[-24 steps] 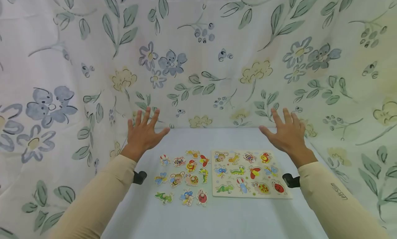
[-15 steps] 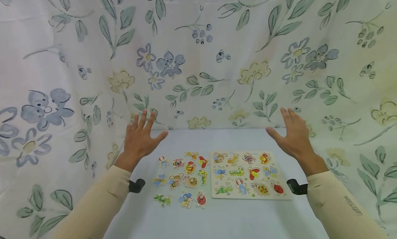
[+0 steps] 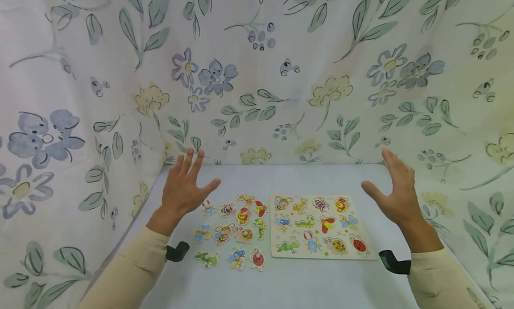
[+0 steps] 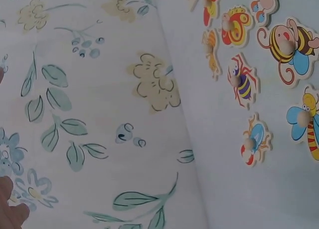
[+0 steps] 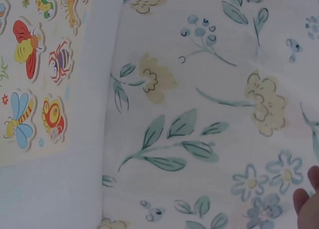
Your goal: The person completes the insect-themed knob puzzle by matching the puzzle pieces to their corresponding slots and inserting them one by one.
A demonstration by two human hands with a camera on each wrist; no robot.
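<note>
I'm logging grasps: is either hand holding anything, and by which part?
Nothing is held. The left hand and right hand hover above the table, apart from the puzzle pieces and the board.

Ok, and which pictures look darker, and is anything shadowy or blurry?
Head view: brightest, with soft shadows on the table and sleeve lettering too blurry to read; left wrist view: dimmer, greyer, spider piece fairly clear; right wrist view: dim too, puzzle board fairly clear, right hand cut off at the edge.
</note>
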